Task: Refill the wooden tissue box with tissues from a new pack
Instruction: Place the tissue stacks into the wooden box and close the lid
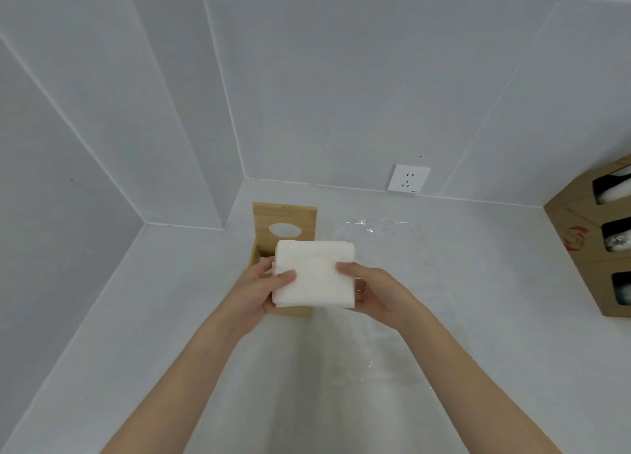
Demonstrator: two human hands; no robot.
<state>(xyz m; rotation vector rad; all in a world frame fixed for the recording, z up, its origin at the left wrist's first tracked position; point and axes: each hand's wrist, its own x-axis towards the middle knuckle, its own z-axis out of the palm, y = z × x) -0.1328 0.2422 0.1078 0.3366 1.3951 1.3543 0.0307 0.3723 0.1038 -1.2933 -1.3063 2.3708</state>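
A thick white stack of tissues [314,274] is held just above the wooden tissue box [294,311], hiding most of the box. My left hand [259,291] grips the stack's left side, thumb on top. My right hand [370,291] grips its right side, thumb on top and fingers underneath. The box's wooden lid [284,216], with an oval slot, stands open behind the stack. A little white tissue shows inside the box at its left.
A clear plastic wrapper [379,230] lies on the white counter [170,334] behind and to the right. A cardboard box [594,235] with dark openings stands at the right edge. A wall socket [408,178] sits on the back wall. Walls close in on the left.
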